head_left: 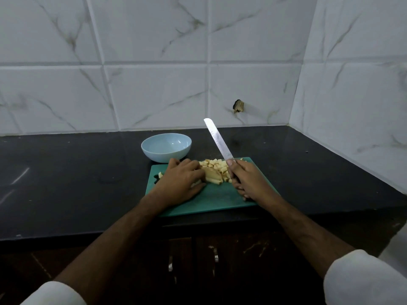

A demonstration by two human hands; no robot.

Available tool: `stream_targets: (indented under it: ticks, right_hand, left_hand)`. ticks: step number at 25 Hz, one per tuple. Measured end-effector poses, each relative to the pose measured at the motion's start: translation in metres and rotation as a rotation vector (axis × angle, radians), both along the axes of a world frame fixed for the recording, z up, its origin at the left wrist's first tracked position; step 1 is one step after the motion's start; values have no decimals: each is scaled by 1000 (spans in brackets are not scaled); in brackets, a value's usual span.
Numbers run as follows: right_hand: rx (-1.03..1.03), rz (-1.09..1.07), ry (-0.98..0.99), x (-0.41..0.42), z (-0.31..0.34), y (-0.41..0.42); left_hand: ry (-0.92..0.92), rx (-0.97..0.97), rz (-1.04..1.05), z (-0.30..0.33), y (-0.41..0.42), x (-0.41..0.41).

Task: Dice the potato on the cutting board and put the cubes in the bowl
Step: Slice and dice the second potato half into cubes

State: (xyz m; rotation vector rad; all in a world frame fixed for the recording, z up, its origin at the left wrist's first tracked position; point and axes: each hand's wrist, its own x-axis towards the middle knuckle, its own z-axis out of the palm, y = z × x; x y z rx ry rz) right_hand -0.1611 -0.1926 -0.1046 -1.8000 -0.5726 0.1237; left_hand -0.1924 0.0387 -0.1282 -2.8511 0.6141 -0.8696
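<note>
At frame centre, the left hand (180, 179) pressed the uncut potato (213, 176) on the cutting board (217, 199), fingers curled over it; the right hand (247, 181) gripped the knife (218, 139), blade raised; cubes (217, 165) lay between them; the bowl (166, 147) sat just above on the tabletop (66, 183)

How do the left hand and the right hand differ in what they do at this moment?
The left hand lies low on the potato sticks, fingers curled over them; the right hand grips the knife, its blade raised and pointing away. The left hand is nearer the bowl. Both are over the cutting board.
</note>
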Motion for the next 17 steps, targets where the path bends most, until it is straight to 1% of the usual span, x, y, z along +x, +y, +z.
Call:
stream_targets:
  ticks: [4, 8, 12, 15, 17]
  right_hand:
    - [15, 13, -2, 2, -3, -1]
    - [20, 13, -4, 4, -6, -1]
    - [28, 18, -2, 5, -7, -2]
    - [30, 13, -5, 5, -8, -3]
    - [27, 10, -6, 5, -8, -3]
  left_hand:
    - [-12, -64, 117, 2, 24, 2]
    - [-24, -98, 199, 5, 28, 3]
    - [0, -70, 156, 5, 24, 4]
    - [48, -92, 173, 6, 23, 2]
    - [98, -86, 146, 8, 21, 1]
